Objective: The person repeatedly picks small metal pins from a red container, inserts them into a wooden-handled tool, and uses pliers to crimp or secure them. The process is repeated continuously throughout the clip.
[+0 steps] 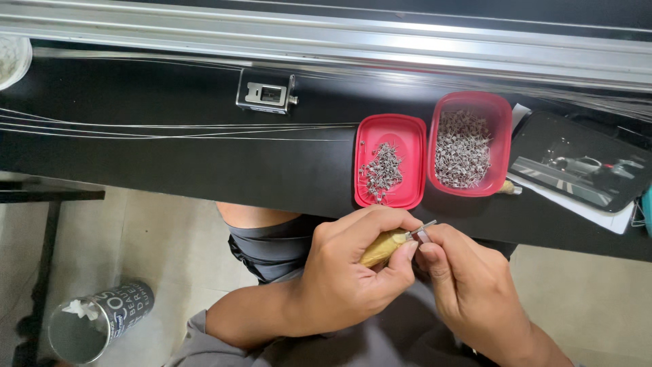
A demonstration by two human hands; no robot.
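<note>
We hold a small tool with a rounded, pale wooden handle (382, 246) in our left hand (346, 278), the fingers wrapped tight around it so that its short metal tip points right, and our right hand (468, 285) is pinched narrow on a tiny silver metal piece (422, 234) pressed against that tip, just near of the black table edge (204, 173). Beyond our hands lie a shallow red plastic lid (391, 136) with a small heap of little metal pins and, touching it on the right, a deeper red plastic tub (470, 102) heaped with many more. A dark phone (577, 160) rests far right, thin steel wires (170, 129) run in from the left, and a small metal clamp block (266, 92) sits farther back. We judge that the piece could slip from so slight a pinch and fall to the floor, or the tip could jab a fingertip if we push too hard
</note>
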